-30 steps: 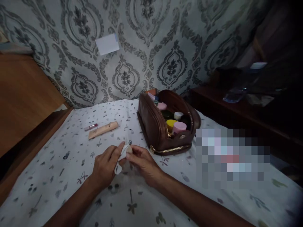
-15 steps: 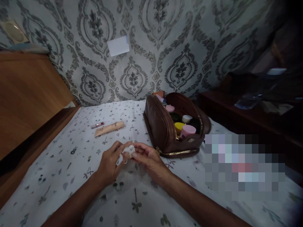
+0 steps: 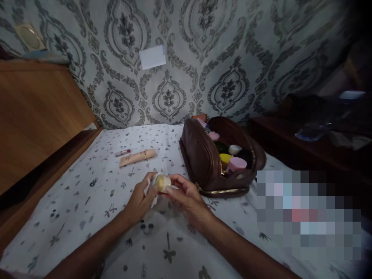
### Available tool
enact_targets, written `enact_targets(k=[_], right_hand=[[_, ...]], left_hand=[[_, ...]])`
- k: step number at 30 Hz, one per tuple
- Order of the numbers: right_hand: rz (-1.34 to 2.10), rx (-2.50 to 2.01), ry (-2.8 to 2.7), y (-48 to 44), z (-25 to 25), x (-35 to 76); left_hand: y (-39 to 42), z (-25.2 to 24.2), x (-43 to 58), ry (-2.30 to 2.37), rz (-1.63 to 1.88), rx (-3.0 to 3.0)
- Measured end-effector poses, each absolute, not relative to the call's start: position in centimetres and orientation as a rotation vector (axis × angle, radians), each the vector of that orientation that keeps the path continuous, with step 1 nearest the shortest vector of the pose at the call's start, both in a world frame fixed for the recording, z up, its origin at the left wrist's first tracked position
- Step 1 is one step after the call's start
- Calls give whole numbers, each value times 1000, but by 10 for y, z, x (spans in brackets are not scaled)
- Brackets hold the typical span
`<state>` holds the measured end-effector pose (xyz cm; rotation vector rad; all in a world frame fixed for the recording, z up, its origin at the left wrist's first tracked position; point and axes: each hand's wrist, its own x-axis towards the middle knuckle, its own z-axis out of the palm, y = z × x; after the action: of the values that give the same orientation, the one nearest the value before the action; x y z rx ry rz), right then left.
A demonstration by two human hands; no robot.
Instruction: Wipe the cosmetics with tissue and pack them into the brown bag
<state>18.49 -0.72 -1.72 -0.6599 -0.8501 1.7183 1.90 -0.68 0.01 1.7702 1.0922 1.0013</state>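
Observation:
A small round jar (image 3: 163, 183) with a yellowish end and a pale side is between my two hands. My left hand (image 3: 143, 197) is closed on a crumpled white cloth or tissue (image 3: 154, 198), which lies against the jar's left side. The fingers and thumb of my right hand (image 3: 188, 197) pinch the jar from the right. Beyond my hands, a peach tube (image 3: 137, 157) and a small lip gloss tube (image 3: 123, 152) lie on the patterned sheet. To the right stands an open brown bag (image 3: 200, 155) holding several containers, among them a pink-lidded jar (image 3: 237, 164).
A wooden board (image 3: 43, 116) rises at the left edge of the bed. The patterned wall (image 3: 180, 62) is behind. A dark table with a clear bottle (image 3: 312, 130) stands at the right, and a blurred-out patch (image 3: 308, 213) covers the right of the sheet.
The jar has turned between my hands, so its yellowish end now shows. The whole scene has shifted slightly to the right in view.

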Motion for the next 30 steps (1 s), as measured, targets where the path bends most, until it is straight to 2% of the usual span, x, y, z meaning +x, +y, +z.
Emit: enact_targets(k=[11,13,17,21,26,30], right_hand=[[1118,-926,-1227,-10,-23,182],[1171,-937,-1215,-12,-21,183],[1508,-838,-972,-13,-16,185],[1796,-595,-661,-12,-15,182],[1864,-426,-456,-15,-5,181],[1720,-398,-638,-23,26,206]], left_hand=[[-13,-2,22,1187,1008,2087],[-13,-7,19,1180,1091,2289],[-12,-11,16,1078,1178,2735],[-7,-12,12,1103,1180,3053],[-8,-26,4,1070,1208,3112],[-13,-38,0,1044,1233,2982]])
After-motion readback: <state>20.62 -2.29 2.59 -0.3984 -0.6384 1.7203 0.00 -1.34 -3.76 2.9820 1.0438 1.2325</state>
